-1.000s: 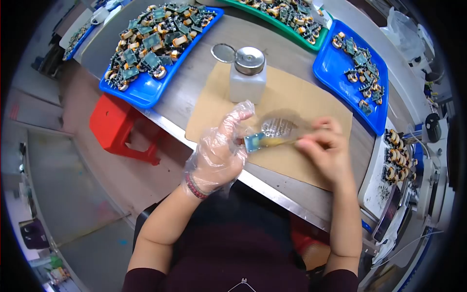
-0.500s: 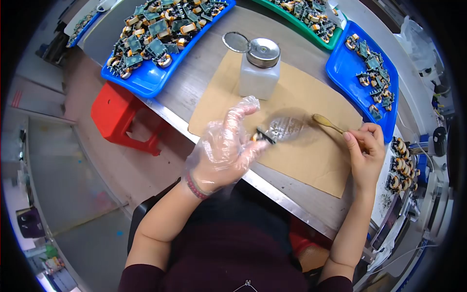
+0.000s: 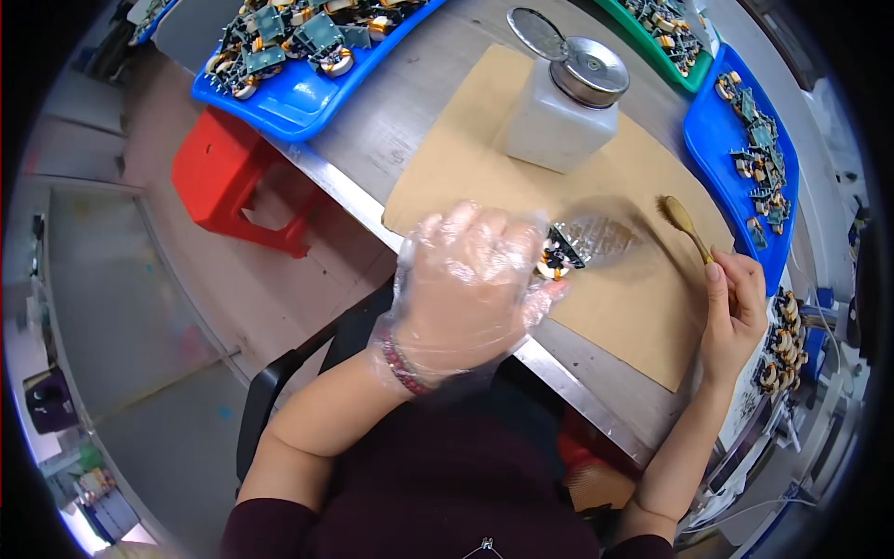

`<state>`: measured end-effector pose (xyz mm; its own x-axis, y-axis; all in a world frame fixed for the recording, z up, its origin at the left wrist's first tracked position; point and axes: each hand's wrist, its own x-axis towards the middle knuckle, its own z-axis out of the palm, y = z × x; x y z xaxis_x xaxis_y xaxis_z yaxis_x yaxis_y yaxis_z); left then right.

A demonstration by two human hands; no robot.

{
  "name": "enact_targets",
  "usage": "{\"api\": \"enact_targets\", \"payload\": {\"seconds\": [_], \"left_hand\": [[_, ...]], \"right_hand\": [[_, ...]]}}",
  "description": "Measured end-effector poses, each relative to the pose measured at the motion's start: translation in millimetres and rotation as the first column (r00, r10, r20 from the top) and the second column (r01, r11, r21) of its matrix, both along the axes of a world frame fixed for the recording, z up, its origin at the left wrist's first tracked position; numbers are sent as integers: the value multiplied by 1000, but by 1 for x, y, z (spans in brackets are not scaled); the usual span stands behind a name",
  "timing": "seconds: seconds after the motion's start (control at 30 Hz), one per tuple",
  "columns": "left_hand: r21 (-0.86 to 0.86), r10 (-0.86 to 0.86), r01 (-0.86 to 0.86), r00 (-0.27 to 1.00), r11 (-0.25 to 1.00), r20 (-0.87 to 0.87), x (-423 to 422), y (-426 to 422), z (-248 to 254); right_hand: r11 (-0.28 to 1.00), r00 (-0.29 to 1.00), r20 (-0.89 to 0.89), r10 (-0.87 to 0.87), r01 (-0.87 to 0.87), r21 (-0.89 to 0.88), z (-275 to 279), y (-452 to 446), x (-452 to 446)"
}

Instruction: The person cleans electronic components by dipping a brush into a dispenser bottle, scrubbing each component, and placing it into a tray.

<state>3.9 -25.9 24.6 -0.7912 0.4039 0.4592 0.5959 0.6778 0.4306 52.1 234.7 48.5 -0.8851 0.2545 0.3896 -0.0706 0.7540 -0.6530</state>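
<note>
My left hand [image 3: 470,289], in a clear plastic glove, is closed round a small circuit board [image 3: 565,248] with a copper-wound coil, held above the cardboard's near edge. Its fingers curl toward the board, and the thumb lies just below it. My bare right hand [image 3: 734,312] pinches the handle of a small brush [image 3: 683,219], bristles pointing up and away from me. The brush is apart from the board. Beyond the hands, a white square dispenser bottle [image 3: 562,121] with a metal top and its lid flipped up stands on the cardboard sheet [image 3: 643,307].
A blue tray [image 3: 312,107] heaped with circuit boards is at the far left. A green tray [image 3: 643,42] and another blue tray [image 3: 717,140], both with boards, lie at the right. More coils [image 3: 784,345] sit beside my right hand. A red stool [image 3: 223,177] stands left of the table.
My left hand has turned, back upward, its raised finger now curled with the others. The brush has tilted more upright in my right hand. The whole view has shifted.
</note>
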Motion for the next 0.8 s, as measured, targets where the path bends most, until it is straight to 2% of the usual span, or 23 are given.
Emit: {"api": "enact_targets", "payload": {"seconds": [0.2, 0.23, 0.3, 0.33, 0.4, 0.43, 0.47, 0.5, 0.53, 0.57, 0.63, 0.67, 0.7, 0.77, 0.8], "left_hand": [[-66, 20, -16, 999, 998, 48, 5, 10, 5], [-53, 33, -31, 999, 998, 39, 5, 11, 4], [-44, 47, -46, 998, 998, 34, 6, 12, 3], [-24, 31, -30, 998, 999, 59, 7, 12, 3], [5, 25, -25, 997, 1000, 68, 5, 13, 4], [25, 42, -43, 999, 999, 20, 5, 14, 2], [44, 60, -59, 998, 997, -24, 6, 14, 1], [43, 64, -63, 998, 997, -26, 6, 14, 0], [37, 68, -66, 997, 997, -47, 6, 15, -2], [28, 64, -63, 996, 998, -64, 7, 16, -4], [-11, 51, -51, 998, 999, -30, 8, 15, -6], [-35, 48, -49, 999, 998, -12, 7, 15, -5], [-14, 58, -58, 998, 998, -19, 8, 17, -6], [13, 70, -70, 997, 997, -39, 8, 17, -3], [22, 74, -73, 996, 997, -47, 8, 16, -3]], "right_hand": [[985, 987, -56, 151, -145, 96, 10, -48, 10], [966, 976, -44, 214, -205, 160, 10, -58, 11], [949, 975, 47, 218, -223, 222, 5, -60, 8], [986, 984, 82, 159, -163, 34, 5, -54, 8], [992, 974, 187, 129, -128, -17, 20, -39, 11], [998, 975, 221, -10, -3, 58, 21, -34, 14], [988, 989, 140, -48, 27, 151, 22, -34, 13], [969, 995, 57, -78, 63, 238, 24, -34, 12], [965, 997, -71, 6, 13, 261, 27, -42, 11], [982, 997, -61, 53, -41, 185, 31, -60, 14], [967, 985, 87, 146, -161, 199, 15, -75, 12], [981, 983, 110, 145, -157, 111, 12, -63, 11], [989, 992, 72, 103, -110, 100, 14, -51, 12], [990, 974, 202, -105, 83, 118, 22, -37, 14], [993, 980, 188, -62, 42, 113, 26, -37, 12]]}}
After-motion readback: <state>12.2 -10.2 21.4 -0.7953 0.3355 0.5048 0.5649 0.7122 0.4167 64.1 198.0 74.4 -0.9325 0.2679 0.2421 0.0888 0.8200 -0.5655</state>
